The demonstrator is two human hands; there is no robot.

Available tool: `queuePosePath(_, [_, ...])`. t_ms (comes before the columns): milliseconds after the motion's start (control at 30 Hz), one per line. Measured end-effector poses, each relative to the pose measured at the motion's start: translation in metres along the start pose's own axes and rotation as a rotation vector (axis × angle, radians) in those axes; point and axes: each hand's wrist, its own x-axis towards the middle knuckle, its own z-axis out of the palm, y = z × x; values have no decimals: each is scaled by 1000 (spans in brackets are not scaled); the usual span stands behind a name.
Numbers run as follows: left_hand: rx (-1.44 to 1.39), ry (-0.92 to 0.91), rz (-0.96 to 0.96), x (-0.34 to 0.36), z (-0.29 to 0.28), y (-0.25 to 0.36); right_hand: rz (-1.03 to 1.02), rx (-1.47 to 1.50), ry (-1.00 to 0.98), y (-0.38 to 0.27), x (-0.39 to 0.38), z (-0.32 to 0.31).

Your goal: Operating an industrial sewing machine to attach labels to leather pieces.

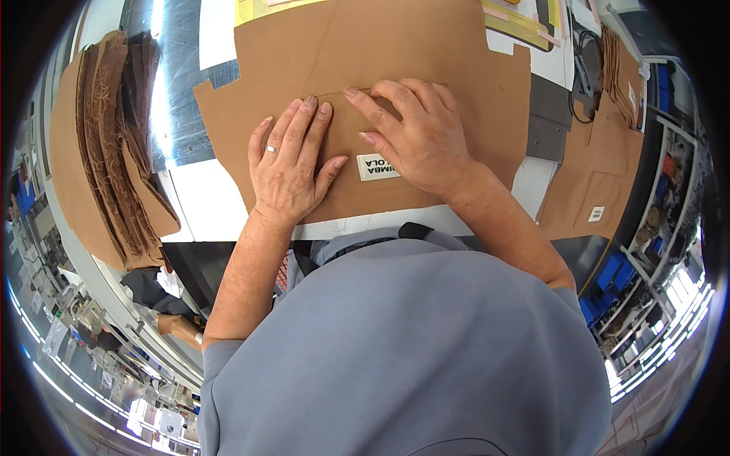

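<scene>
A large brown fabric panel [487, 129] with notched corners lies in front of me, a fine line or seam running across it. My left hand [293, 156] rests flat on the panel, fingers stretched out, a ring on one finger, fingertips near that line. My right hand [418, 133] lies on the panel to the right. Its index finger reaches to the line, the thumb is apart, and the other fingers are bent; nothing shows in its grasp. A white label [372, 167] sits on the panel, partly covered by my right hand.
Stacked brown fabric pieces [95, 152] with frayed edges stand at left. More brown panels [608, 175], one with a label, lie at right near a dark cable [582, 72]. Yellow-edged templates [525, 26] are at the far side. A shelf with blue bins [614, 273] stands right.
</scene>
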Motion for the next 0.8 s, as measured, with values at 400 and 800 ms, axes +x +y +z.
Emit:
queuePosePath(400, [-37,-2,25,11,-11,-5,23,49,-25,13,-11,-13])
queuePosePath(800, [-268,237,-342,62,-17,-59,312,-219,200,97,-43,-44])
